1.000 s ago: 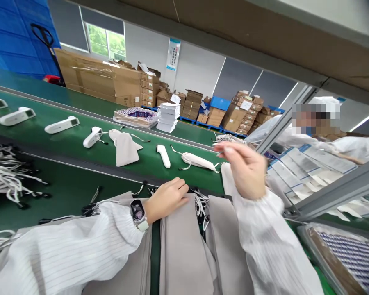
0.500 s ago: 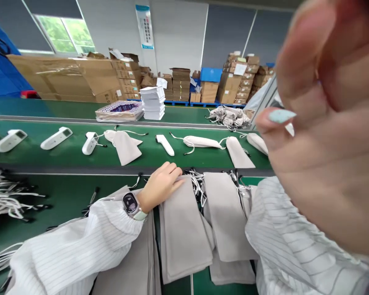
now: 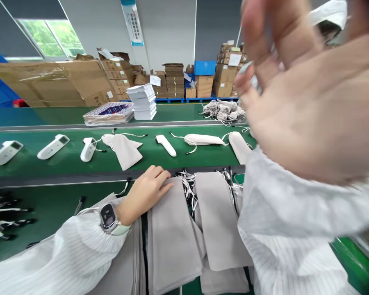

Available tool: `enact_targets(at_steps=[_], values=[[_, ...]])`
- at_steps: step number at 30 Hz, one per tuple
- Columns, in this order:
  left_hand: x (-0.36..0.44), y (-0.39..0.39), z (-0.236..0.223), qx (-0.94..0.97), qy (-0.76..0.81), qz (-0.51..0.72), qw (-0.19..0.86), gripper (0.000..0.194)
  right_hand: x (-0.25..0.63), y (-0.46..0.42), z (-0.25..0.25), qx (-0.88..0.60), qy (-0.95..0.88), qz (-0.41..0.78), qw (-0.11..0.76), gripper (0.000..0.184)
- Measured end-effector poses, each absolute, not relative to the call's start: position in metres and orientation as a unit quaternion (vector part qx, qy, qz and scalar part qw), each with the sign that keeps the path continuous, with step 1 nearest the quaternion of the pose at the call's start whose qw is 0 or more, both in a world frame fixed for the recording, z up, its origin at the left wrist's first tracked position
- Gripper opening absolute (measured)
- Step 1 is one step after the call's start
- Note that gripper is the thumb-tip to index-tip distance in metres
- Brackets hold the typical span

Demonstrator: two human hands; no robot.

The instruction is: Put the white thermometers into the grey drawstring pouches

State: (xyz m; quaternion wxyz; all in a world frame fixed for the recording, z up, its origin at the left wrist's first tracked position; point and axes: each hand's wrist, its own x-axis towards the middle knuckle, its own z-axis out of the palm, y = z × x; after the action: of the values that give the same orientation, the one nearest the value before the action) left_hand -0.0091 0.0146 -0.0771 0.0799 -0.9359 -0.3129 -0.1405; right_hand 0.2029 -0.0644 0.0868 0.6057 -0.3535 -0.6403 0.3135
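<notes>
My left hand [image 3: 146, 191] lies flat with fingers stretched on a stack of grey drawstring pouches [image 3: 172, 229] at the near edge of the green table. My right hand [image 3: 301, 102] is raised close to the camera, blurred, palm showing, fingers loosely apart; nothing shows in it. On the green conveyor belt [image 3: 24, 168] beyond lie white handheld thermometers [image 3: 53, 146], one bare thermometer [image 3: 166, 145], an empty pouch [image 3: 124, 150] and filled pouches [image 3: 203, 140]. I wear white striped sleeves and a wristwatch [image 3: 108, 218].
A pile of filled pouches [image 3: 223, 111], a stack of white booklets [image 3: 144, 102] and a tray [image 3: 108, 113] sit on the far table. Cardboard boxes [image 3: 58, 82] line the back wall. Loose drawstring cords [image 3: 3, 213] lie at the left.
The view has swung left and levelled. My right hand rose from over the belt to right before the camera and its fingers spread. My left hand stayed on the pouches.
</notes>
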Motion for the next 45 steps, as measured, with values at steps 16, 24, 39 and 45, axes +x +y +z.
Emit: enact_targets(at_steps=[16,24,39,45], values=[[-0.01,-0.004,-0.053,-0.939,-0.324,-0.061,0.099,0.012,0.169,0.104,-0.115,-0.68,-0.684,0.129,0.23,0.053],[-0.016,0.002,-0.024,-0.936,-0.287,-0.098,-0.177,0.022,0.181,0.11,-0.094,-0.636,-0.581,0.31,0.403,0.055],[-0.024,0.019,-0.026,-0.857,-0.349,-0.281,-0.253,0.018,0.146,0.049,-0.012,-0.279,-0.538,0.578,0.546,0.1],[-0.026,0.022,-0.025,-0.839,-0.354,-0.371,-0.181,0.014,0.142,0.054,-0.02,-0.342,-0.605,0.533,0.482,0.048]])
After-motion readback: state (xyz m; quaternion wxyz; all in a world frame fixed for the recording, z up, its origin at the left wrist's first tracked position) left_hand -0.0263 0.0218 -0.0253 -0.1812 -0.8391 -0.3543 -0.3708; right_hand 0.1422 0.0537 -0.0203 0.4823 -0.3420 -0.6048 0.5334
